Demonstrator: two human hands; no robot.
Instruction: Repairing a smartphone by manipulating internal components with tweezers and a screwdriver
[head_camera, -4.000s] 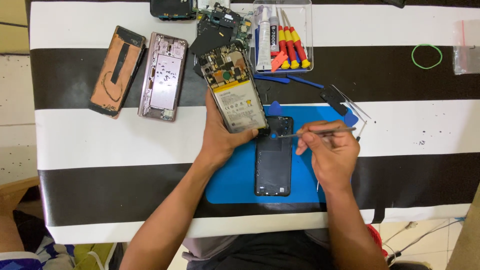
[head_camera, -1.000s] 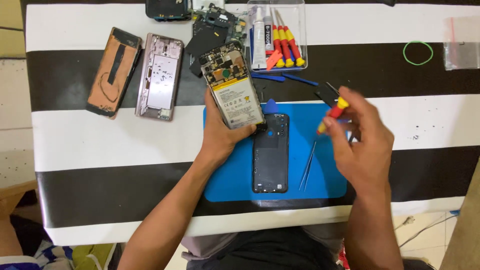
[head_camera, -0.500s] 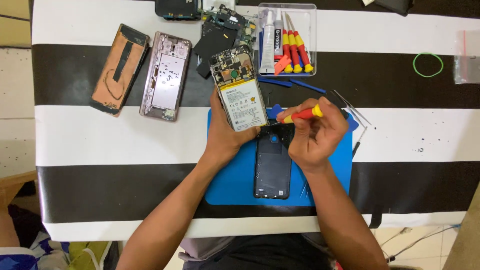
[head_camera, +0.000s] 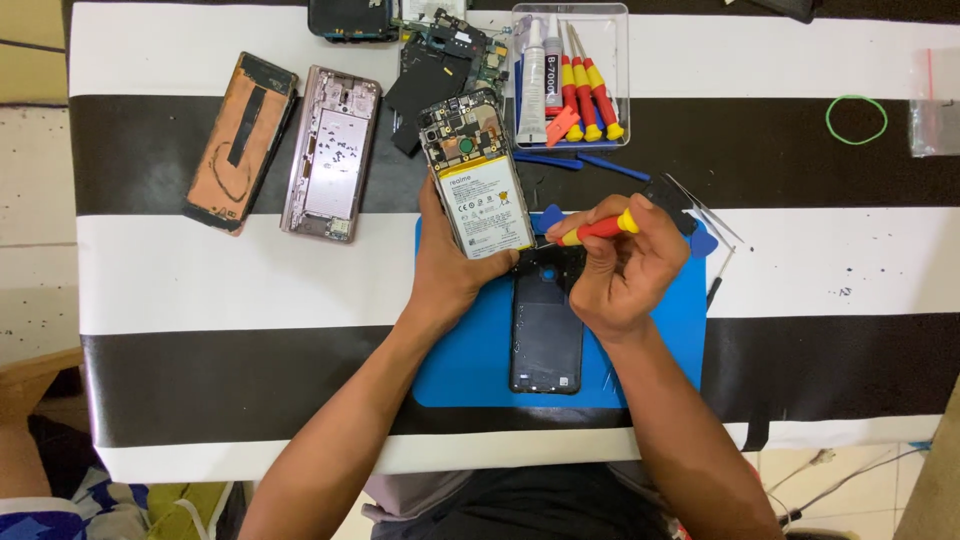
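Right at the middle of the frame, an opened phone (head_camera: 478, 180) with its flat white battery and green circuit board bared leans tilted, gripped from below by the left hand (head_camera: 450, 270), whose fingers curl round its lower edge. Just beside it the right hand (head_camera: 625, 270) pinches a slim screwdriver (head_camera: 597, 229) with a red handle and yellow collar, its tip pointing left toward the phone's lower corner. Under both hands lies a glossy black back cover (head_camera: 546, 340), a rounded rectangle, resting on a smooth blue mat (head_camera: 660, 340).

Outward, the mat sits on a table (head_camera: 200, 280) covered in broad black and white stripes. At upper centre a clear plastic tray (head_camera: 572, 75) holds more red-and-yellow screwdrivers and a glue tube. In the upper left lie a copper-coloured panel (head_camera: 240, 140) and a pinkish metal phone frame (head_camera: 332, 150), side by side. A thin green rubber band (head_camera: 856, 118) forms a ring at upper right, with a small clear bag (head_camera: 935, 125) near it.
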